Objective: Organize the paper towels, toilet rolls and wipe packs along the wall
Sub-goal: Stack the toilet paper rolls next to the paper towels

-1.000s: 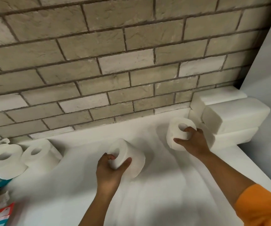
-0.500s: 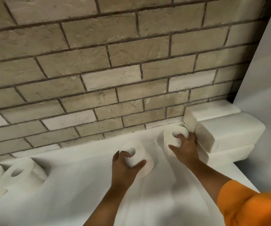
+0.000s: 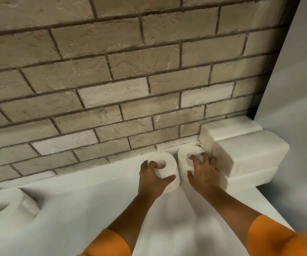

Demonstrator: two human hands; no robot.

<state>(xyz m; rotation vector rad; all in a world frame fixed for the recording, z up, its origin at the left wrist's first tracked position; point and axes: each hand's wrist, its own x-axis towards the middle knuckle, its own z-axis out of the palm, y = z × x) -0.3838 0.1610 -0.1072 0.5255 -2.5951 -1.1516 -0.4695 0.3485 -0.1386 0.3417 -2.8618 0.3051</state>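
Two plain white toilet rolls sit side by side, touching, at the foot of the brick wall (image 3: 112, 80) on a white counter (image 3: 93, 209). The left hand (image 3: 151, 179) grips the left roll (image 3: 172, 168), fingers hooked into its core. The right hand (image 3: 203, 174) clasps the right roll (image 3: 183, 163), which is pressed against stacked white paper towel packs (image 3: 250, 150) in the corner.

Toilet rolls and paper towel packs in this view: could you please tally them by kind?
Toilet rolls: 3
Paper towel packs: 3
Total: 6 in clear view; the left edge may cut off more.
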